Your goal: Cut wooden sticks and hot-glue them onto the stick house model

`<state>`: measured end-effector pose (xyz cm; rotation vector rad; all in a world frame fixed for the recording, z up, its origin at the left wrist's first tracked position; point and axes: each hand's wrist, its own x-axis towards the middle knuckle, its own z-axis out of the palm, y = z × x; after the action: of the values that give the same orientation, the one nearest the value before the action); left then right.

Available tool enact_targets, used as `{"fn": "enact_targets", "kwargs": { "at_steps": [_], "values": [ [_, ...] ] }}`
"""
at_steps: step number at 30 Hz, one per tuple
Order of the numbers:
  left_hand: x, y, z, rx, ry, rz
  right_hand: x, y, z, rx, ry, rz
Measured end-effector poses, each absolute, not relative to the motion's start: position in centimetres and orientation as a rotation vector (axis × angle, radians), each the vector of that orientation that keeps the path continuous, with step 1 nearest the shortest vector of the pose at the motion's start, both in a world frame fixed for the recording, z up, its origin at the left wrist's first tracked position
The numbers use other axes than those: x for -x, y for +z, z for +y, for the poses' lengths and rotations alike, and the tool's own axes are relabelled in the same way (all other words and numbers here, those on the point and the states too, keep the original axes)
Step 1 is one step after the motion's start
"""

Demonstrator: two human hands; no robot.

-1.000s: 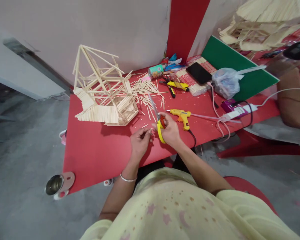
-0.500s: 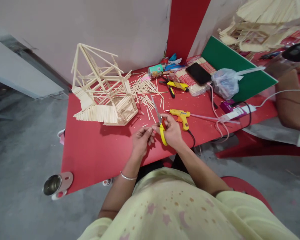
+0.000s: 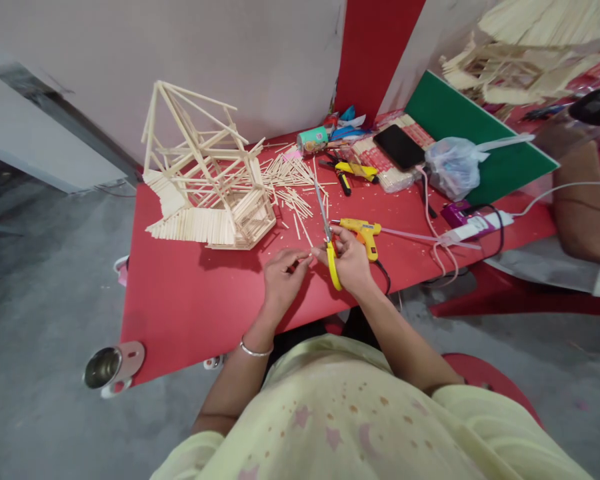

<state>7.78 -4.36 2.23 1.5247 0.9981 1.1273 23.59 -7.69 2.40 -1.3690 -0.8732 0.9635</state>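
In my right hand (image 3: 349, 261) is a pair of yellow-handled scissors (image 3: 334, 265), its blades close together and pointing away from me toward the loose sticks. My left hand (image 3: 286, 275) is beside it, with thumb and fingertips pinched together near my right fingertips. Whatever sits in that pinch is too small to make out. A yellow hot glue gun (image 3: 361, 233) lies just beyond my right hand. Past my hands, thin wooden sticks (image 3: 295, 175) are heaped on the red table (image 3: 180, 300). To their left stands a stick-built model (image 3: 207, 187) with an open frame and a slatted base.
A metal mug (image 3: 111, 368) stands at the table's near left corner. At the back are a phone (image 3: 399, 147), a yellow cutter (image 3: 357, 171), a green can (image 3: 312, 141) and a plastic bag (image 3: 453, 167) before a green board (image 3: 485, 137). Another person's arm (image 3: 583, 200) shows at right.
The scissors have swung slightly right with my right hand, and their blades look closer together. My left hand's fingers have drawn into a tighter pinch.
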Motion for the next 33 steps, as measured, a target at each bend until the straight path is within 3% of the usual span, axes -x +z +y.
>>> {"fn": "enact_targets", "kwargs": {
  "at_steps": [13,21,33],
  "values": [
    [-7.9,1.3,-5.2,-1.711,1.16,1.082,-22.9,2.9,-8.1,1.459,0.823,-1.048],
    [-8.1,1.4,-4.4,-1.125,1.163,1.047,-23.5,2.6,-8.7,1.443,0.809,-1.055],
    [-7.8,2.3,-3.5,-0.446,0.934,0.718,-24.0,3.6,-13.2,1.697,0.21,-1.671]
  ]
}}
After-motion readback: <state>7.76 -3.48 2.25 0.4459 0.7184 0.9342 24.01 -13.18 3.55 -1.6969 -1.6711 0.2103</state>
